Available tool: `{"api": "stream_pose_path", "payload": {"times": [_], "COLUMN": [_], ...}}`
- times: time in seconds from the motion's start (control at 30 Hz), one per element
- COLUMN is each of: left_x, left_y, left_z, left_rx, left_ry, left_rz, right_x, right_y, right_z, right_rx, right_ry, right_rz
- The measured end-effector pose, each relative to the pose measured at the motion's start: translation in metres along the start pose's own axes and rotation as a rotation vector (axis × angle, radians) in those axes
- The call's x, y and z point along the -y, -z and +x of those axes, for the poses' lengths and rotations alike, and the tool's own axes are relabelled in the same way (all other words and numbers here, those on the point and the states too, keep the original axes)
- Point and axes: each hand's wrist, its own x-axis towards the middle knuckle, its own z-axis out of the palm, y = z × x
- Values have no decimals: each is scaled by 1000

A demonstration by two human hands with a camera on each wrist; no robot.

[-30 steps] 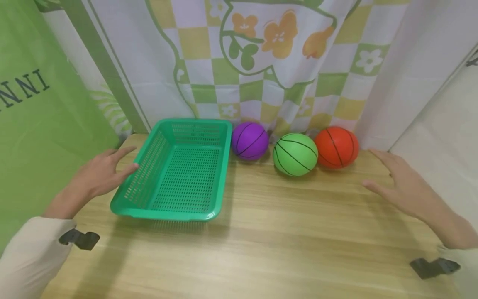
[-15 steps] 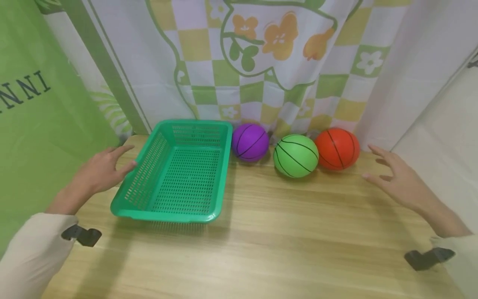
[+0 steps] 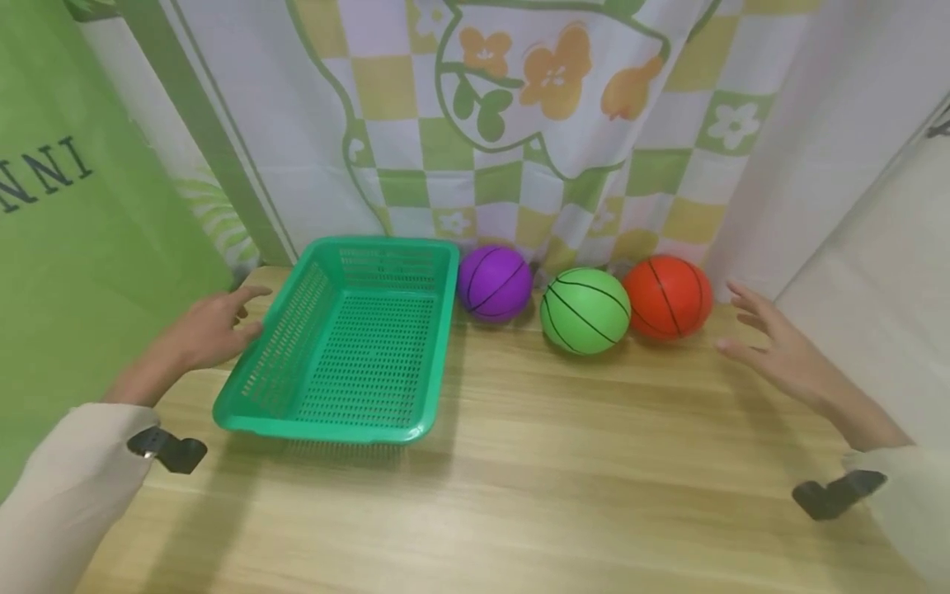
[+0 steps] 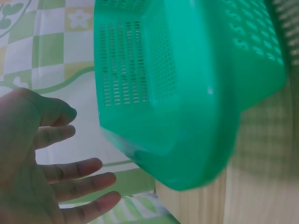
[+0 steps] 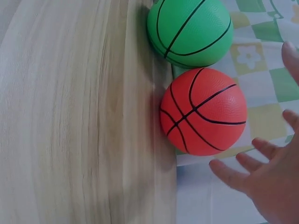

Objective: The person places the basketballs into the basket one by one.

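Observation:
A green plastic basket (image 3: 423, 355) with slotted walls stands on the left part of the table, nothing inside it. My left hand (image 3: 211, 332) hovers beside its left wall, fingers spread and apart from the rim; the left wrist view shows the same gap between the fingers (image 4: 84, 182) and the basket (image 4: 205, 93). To the basket's right, a purple ball (image 3: 495, 285), a light green ball (image 3: 585, 312) and a red ball (image 3: 667, 297), all with black basketball lines, sit in a row. My right hand (image 3: 794, 355) hangs just right of the red ball, fingers extended, holding nothing.
The wooden table (image 3: 564, 462) runs in front of the basket and balls. A checked, flowered curtain (image 3: 549, 190) hangs right behind them. Green cloth (image 3: 67, 272) with dark letters covers the left side, and pale cloth (image 3: 883, 272) the right.
Both hands shift slightly away from me, the right one also a little leftward. The left fingers bend a bit more. Basket and balls stay put.

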Motion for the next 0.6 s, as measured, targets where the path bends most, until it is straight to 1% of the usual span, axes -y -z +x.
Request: {"api": "stream_pose_path", "payload": {"times": [0.13, 0.27, 0.33, 0.43, 0.5, 0.6], "left_x": [0, 1, 2, 6, 8, 11], "left_y": [2, 3, 3, 3, 3, 4], "left_z": [5, 8, 10, 14, 16, 17], "left_rx": [45, 103, 125, 149, 159, 173], "left_ry": [20, 37, 47, 75, 92, 106], "left_rz": [-34, -64, -99, -178, -226, -258], "right_x": [-6, -12, -15, -20, -22, -24], "right_y": [-4, -5, -4, -2, 0, 0], "right_z": [7, 13, 14, 16, 16, 16], "right_rx": [-2, 10, 14, 28, 40, 59], "right_ry": [60, 87, 79, 53, 27, -7], "right_rz": [59, 70, 54, 35, 41, 71]}}
